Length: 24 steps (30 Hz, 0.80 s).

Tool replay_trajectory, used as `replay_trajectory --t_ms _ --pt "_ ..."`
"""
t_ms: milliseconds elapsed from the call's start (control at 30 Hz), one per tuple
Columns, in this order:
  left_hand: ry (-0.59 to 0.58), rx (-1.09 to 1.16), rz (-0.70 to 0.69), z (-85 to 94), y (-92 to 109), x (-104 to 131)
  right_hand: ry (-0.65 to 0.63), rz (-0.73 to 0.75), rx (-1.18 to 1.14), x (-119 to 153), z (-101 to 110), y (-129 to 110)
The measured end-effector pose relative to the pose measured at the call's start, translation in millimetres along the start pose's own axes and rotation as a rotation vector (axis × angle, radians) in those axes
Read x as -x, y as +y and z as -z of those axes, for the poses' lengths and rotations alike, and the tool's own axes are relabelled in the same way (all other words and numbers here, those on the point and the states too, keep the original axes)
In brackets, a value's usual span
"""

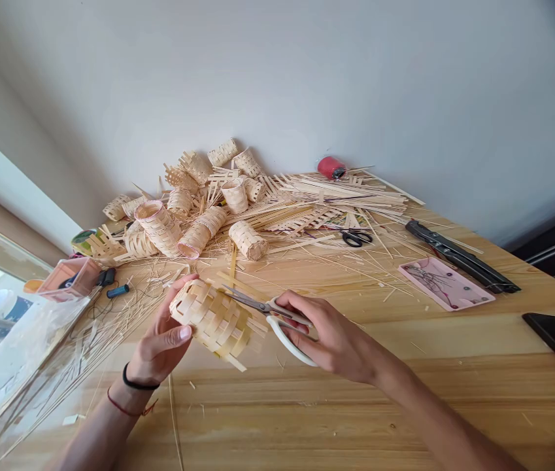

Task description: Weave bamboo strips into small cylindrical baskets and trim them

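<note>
Tilted above the table is a small woven basket of pale flat strips, its loose strip ends sticking out on the right side. My left hand grips its closed-looking left end, thumb on the near side and fingers mostly hidden behind. White-handled scissors are in my right hand, fingers through the loops. The handles are spread, and the metal blades lie along the basket's upper far side, close to a strip there. Whether the blades touch the strip I cannot tell.
Several woven baskets and a heap of strips lie along the wall. Black scissors, a red spool, a pink tray of pins and a long black tool sit behind and right. A pink box stands left.
</note>
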State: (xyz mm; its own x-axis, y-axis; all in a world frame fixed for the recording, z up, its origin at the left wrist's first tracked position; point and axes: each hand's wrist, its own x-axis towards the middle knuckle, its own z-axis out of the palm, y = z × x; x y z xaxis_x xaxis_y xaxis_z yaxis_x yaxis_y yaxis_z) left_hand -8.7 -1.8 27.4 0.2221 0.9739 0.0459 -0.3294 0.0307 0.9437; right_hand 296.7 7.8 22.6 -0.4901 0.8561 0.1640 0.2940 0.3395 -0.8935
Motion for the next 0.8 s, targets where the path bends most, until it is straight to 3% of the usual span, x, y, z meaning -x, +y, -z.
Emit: replay_trajectory --t_ms 267,600,800 --pt "-0.036 -0.086 -0.019 2.3 -2.9 -0.8 -0.038 -0.013 -0.019 -0.3 3.5 -2.5" --pt "-0.059 -0.059 -0.028 2.8 -7.7 -2.6 -0.126 -0.024 0.076 0.8 9.8 -5.5" --pt "-0.066 -0.019 0.012 2.7 -7.9 -1.2 -0.114 -0.008 0.157 -0.1 7.4 -5.8"
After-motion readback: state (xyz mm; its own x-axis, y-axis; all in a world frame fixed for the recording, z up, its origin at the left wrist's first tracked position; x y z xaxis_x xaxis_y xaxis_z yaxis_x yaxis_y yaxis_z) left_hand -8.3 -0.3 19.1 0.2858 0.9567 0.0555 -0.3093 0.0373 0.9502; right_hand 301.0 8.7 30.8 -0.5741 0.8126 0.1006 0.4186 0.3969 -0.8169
